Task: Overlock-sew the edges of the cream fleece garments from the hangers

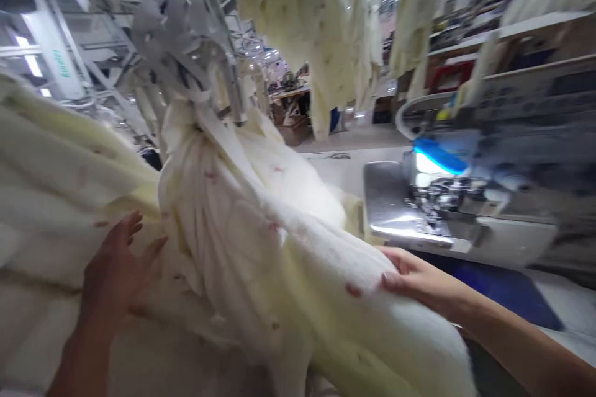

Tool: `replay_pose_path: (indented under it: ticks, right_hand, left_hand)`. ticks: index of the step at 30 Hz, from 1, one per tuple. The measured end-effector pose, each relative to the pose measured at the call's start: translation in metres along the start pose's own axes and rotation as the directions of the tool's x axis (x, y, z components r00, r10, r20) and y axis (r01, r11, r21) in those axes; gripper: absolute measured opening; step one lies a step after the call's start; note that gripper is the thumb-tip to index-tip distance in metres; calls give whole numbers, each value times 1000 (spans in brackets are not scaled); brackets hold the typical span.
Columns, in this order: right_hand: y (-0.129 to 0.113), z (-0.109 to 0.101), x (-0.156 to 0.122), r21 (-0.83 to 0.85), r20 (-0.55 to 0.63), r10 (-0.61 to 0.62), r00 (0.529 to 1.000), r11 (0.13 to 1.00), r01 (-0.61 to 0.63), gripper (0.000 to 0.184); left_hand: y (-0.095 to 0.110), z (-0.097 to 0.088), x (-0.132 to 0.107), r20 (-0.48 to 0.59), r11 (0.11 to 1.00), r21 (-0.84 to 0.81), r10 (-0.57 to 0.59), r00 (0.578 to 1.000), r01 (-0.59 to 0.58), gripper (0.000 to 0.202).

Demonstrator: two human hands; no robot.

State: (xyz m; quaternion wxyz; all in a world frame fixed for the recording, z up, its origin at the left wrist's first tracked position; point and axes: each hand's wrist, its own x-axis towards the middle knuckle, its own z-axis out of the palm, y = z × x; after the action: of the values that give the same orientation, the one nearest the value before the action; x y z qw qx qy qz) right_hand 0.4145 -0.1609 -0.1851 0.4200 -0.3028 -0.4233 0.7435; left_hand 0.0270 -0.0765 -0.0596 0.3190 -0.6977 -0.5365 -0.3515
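Observation:
A big bundle of pale cream fabric (261,248) with small red marks hangs tied at its top from a metal hook (233,93) and spreads across the left and middle of the view. My left hand (116,267) lies flat against the cloth, fingers stretched out and apart. My right hand (414,279) rests on the right side of the bundle, thumb on top, its other fingers hidden behind the fabric. The picture is smeared by motion.
A sewing machine (465,198) with a shiny metal plate and a blue light stands on the table at right. More cream fabric pieces (316,31) hang overhead. Shelves (521,43) line the far right; a workshop aisle runs behind.

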Motion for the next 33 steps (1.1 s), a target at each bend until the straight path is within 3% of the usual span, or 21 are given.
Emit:
replay_pose_path:
  ticks: [2,3,4,5,7,8,10,12,13,15,18,22,25,26,28,30,31,33]
  right_hand:
    - [-12,-11,-5,-133,-133,-47,990,991,29,54]
    - [-18,-13,-7,-200,-180,-57,982,980,20,51]
    - [-23,-14,-8,-260,-216,-67,974,966,9,50]
    - [-28,-13,-9,-306,-234,-77,969,952,1,49]
    - [-36,-12,-13,-350,-226,-84,970,937,-1,49]
    - [-39,-11,-14,-364,-213,-95,972,931,11,48]
    - [-38,-11,-15,-387,-217,-116,969,922,24,47]
    - [-28,-13,-11,-404,-265,-139,954,915,21,47]
    - [-20,-15,-6,-417,-288,-154,945,909,21,47]
    - [2,-18,7,-516,-303,-223,927,856,38,45]
    - [34,-23,35,-737,-323,-422,847,673,54,33]
    - [62,-23,69,-846,-375,-613,696,533,14,14]
    - [76,-11,72,-896,-311,-717,624,440,60,19]
    - [82,-4,69,-911,-256,-736,626,401,100,20]
    - [93,13,64,-931,-110,-716,690,317,181,20]
    - [103,28,64,-951,-7,-639,769,242,192,51]
    - [107,33,67,-961,-14,-599,800,229,155,61]
    - [109,36,73,-968,-96,-552,828,245,51,44]
  left_hand:
    - [62,25,3,-18,961,-209,179,984,-179,40]
    - [97,29,3,-40,891,-347,299,953,-294,37]
    - [131,30,4,-60,760,-471,479,876,-448,32]
    - [162,30,4,-65,655,-543,591,804,-525,31]
    - [209,32,7,-53,532,-576,734,677,-621,32]
    - [222,36,8,-48,483,-571,787,615,-663,34]
    - [228,48,6,-55,368,-561,877,477,-742,36]
    - [215,61,-3,-82,266,-564,924,373,-782,27]
    - [204,65,-10,-98,236,-570,931,351,-787,19]
    - [181,63,-25,-111,217,-612,928,355,-760,9]
    - [156,34,-40,-44,213,-744,930,366,-633,15]
    - [148,-6,-42,51,275,-794,919,391,-543,20]
    - [149,-7,-43,30,291,-786,899,437,-546,19]
    - [149,-3,-44,14,285,-786,895,445,-548,19]
    - [152,4,-46,-2,282,-782,891,454,-556,17]
    - [155,9,-48,15,301,-771,889,457,-561,16]
    - [157,11,-49,29,313,-765,890,455,-563,17]
    - [160,16,-54,22,320,-756,884,467,-571,22]
